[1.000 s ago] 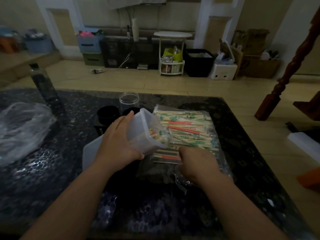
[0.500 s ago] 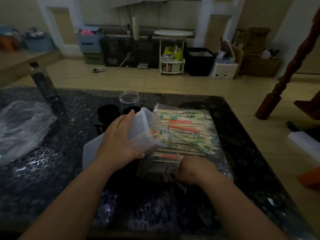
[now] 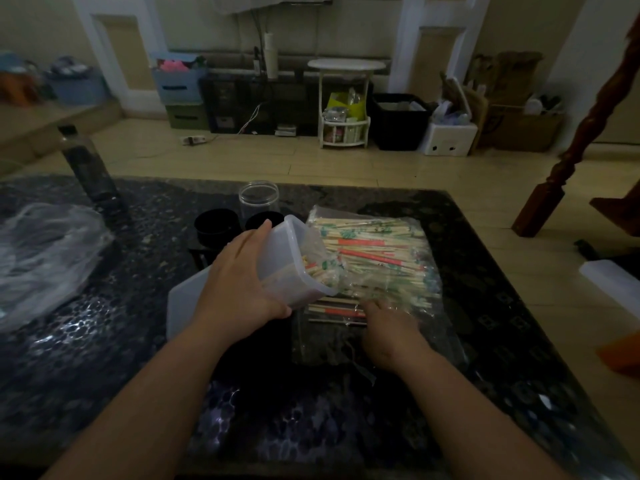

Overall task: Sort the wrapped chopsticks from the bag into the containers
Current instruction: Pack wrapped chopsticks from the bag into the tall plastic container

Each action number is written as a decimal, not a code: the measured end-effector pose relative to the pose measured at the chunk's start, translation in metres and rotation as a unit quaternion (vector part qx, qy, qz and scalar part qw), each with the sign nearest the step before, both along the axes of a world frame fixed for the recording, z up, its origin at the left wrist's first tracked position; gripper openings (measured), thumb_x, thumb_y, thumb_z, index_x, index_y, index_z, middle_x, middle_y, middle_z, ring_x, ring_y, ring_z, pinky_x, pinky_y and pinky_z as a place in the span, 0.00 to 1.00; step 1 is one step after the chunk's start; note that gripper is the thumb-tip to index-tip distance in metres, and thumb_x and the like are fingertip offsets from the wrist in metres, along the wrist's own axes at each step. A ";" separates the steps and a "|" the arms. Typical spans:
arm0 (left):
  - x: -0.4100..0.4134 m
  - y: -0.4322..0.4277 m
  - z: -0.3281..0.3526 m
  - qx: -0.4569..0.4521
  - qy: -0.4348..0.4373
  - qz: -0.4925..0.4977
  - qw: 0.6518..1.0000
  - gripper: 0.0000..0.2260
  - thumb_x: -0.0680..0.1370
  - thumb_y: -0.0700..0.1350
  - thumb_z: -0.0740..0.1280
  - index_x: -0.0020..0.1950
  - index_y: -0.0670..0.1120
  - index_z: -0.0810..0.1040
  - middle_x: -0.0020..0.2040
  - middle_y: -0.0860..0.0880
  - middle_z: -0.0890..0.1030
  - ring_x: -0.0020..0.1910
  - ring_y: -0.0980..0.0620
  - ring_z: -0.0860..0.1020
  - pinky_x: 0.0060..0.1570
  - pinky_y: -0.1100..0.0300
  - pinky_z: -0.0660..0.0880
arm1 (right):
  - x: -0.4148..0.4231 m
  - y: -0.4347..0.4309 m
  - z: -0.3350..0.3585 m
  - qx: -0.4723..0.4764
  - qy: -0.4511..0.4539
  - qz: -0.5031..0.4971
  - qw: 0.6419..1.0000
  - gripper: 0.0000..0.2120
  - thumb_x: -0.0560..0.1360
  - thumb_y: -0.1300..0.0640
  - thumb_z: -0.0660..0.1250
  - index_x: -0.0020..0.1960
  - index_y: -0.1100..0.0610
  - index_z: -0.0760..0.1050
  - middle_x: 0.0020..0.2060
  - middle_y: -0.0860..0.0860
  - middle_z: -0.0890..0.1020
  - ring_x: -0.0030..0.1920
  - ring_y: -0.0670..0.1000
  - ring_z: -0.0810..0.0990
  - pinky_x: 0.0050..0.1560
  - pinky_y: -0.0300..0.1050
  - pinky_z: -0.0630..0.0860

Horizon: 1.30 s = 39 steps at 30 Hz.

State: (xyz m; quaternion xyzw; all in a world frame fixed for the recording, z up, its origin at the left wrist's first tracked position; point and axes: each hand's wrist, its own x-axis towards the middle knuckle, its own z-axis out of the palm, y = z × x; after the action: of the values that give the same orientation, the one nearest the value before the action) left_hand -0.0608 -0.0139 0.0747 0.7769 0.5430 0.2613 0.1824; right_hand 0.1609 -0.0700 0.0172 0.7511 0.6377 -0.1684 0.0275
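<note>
The chopsticks (image 3: 375,249), wrapped in paper printed green or red, lie in a heap inside a clear bag (image 3: 426,306) on the dark counter (image 3: 104,375), right of centre. A translucent container (image 3: 289,258) is tilted on its side just left of the heap, with its open mouth touching it. A few wrapped chopstick ends show inside the mouth.

The left hand (image 3: 242,289) grips the container from the left. Its fingers (image 3: 254,235) are spread along the upper wall and its thumb is curled under the near lower corner.

The right hand (image 3: 388,330) lies knuckles up at the near edge of the heap, on the bag. Its fingers are curled down over the near ends of several chopsticks, including 1 red-wrapped pair. They are hidden under the back of the hand, so I cannot tell whether they pinch anything.

Under the left wrist lies a pale flat plastic piece (image 3: 181,306); lid or tray, I cannot tell. Behind the container stand 2 black cups (image 3: 215,226), close together, and just behind them 1 clear jar (image 3: 258,199). Further left a dark bottle (image 3: 88,161) stands upright near the far edge. A crumpled clear plastic sheet (image 3: 45,258) sits well apart at the left edge of the counter.
</note>
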 end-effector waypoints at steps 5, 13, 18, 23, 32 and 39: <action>0.000 0.000 0.000 0.005 0.012 -0.006 1.000 0.59 0.58 0.49 0.84 0.79 0.57 0.49 0.76 0.54 0.58 0.73 0.55 0.56 0.69 0.54 0.58 | 0.015 0.008 -0.032 0.021 0.038 -0.001 0.999 0.30 0.81 0.51 0.59 0.79 0.51 0.53 0.78 0.52 0.58 0.77 0.54 0.58 0.73 0.51 0.59; 0.000 0.000 -0.002 0.006 0.015 -0.007 1.000 0.59 0.58 0.49 0.84 0.79 0.58 0.49 0.76 0.54 0.58 0.73 0.56 0.56 0.70 0.55 0.58 | 0.023 0.014 -0.044 0.037 -0.014 -0.017 0.999 0.24 0.79 0.49 0.59 0.75 0.46 0.60 0.72 0.51 0.66 0.71 0.58 0.64 0.70 0.56 0.63; 0.000 0.000 -0.002 0.006 0.013 -0.006 1.000 0.59 0.58 0.50 0.84 0.79 0.58 0.49 0.76 0.54 0.57 0.73 0.55 0.56 0.69 0.54 0.59 | 0.022 0.013 -0.045 0.022 -0.020 -0.034 0.999 0.23 0.80 0.48 0.59 0.74 0.42 0.62 0.71 0.53 0.64 0.70 0.60 0.65 0.71 0.58 0.62; -0.001 0.000 -0.003 0.014 0.012 -0.006 1.000 0.59 0.58 0.49 0.84 0.79 0.58 0.50 0.76 0.54 0.58 0.73 0.55 0.56 0.69 0.55 0.58 | 0.018 0.011 -0.043 0.062 0.013 -0.035 0.997 0.17 0.78 0.52 0.61 0.66 0.43 0.71 0.65 0.51 0.72 0.66 0.58 0.70 0.67 0.54 0.68; -0.001 0.002 -0.003 0.009 0.009 -0.004 1.000 0.59 0.58 0.49 0.83 0.79 0.58 0.50 0.76 0.55 0.58 0.73 0.56 0.55 0.70 0.54 0.58 | 0.013 0.015 -0.038 0.060 -0.028 -0.022 0.998 0.18 0.74 0.50 0.65 0.64 0.46 0.72 0.61 0.54 0.78 0.65 0.58 0.72 0.67 0.55 0.64; -0.002 0.001 -0.002 0.006 0.004 -0.008 1.000 0.59 0.58 0.49 0.83 0.79 0.58 0.50 0.76 0.55 0.58 0.74 0.56 0.55 0.69 0.55 0.58 | 0.011 0.008 -0.031 0.004 -0.050 -0.026 0.998 0.21 0.76 0.48 0.64 0.67 0.52 0.70 0.62 0.55 0.78 0.63 0.58 0.75 0.65 0.52 0.66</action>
State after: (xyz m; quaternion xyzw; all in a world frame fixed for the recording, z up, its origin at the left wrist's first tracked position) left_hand -0.0632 -0.0127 0.0723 0.7833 0.5363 0.2600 0.1770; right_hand 0.1717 -0.0623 -0.0138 0.7753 0.6162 -0.1284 0.0519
